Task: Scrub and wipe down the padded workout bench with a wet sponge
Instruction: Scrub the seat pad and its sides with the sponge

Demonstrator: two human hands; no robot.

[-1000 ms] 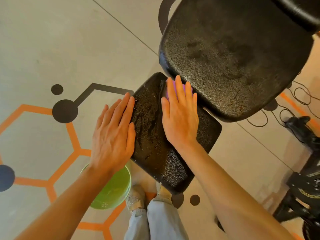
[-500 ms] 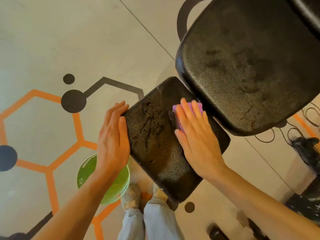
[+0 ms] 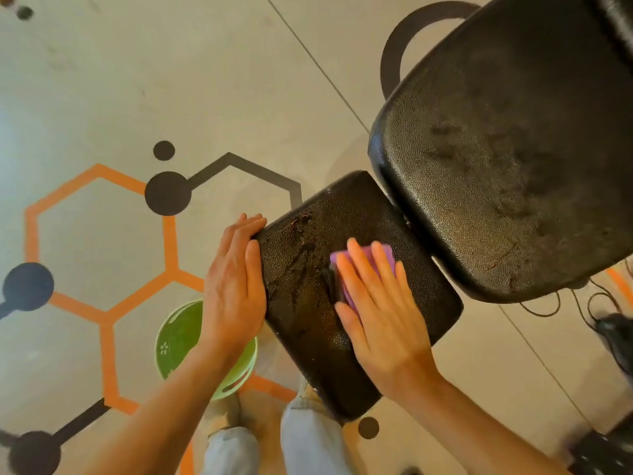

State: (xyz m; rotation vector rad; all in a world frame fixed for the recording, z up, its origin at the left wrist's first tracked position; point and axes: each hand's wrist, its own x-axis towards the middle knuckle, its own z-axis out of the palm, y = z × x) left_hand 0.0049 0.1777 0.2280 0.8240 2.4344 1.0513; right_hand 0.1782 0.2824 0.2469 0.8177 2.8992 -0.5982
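Bench (image 3: pixel 507 186) padding fills the upper right of what I can see from here, a big black textured back pad with dull smears across it, and just below it, nearly touching, lies the smaller seat pad (image 3: pixel 363 296), its long axis running from the near edge by the person's knees up toward the back pad. Wet streaks and flecks mark the left half of that seat pad, toward its far corner. The right hand (image 3: pixel 383 313) lies flat on the middle of the seat pad, fingers (image 3: pixel 359 265) straight and slightly spread, pressing the purple sponge (image 3: pixel 376 258) down; the sponge peeks out beneath and between the fingertips, so it sits ahead of the palm, on the side toward the back pad. The left hand (image 3: pixel 236 286) rests against the seat pad's left edge, fingers straight and pressed together, apparently steadying it. The streaked patch lies to the left of the sponge, between the two hands, so I judge the next stroke wants to go sideways toward the left hand. On the floor below the left wrist stands a green bucket (image 3: pixel 178 341), partly hidden by the arm.
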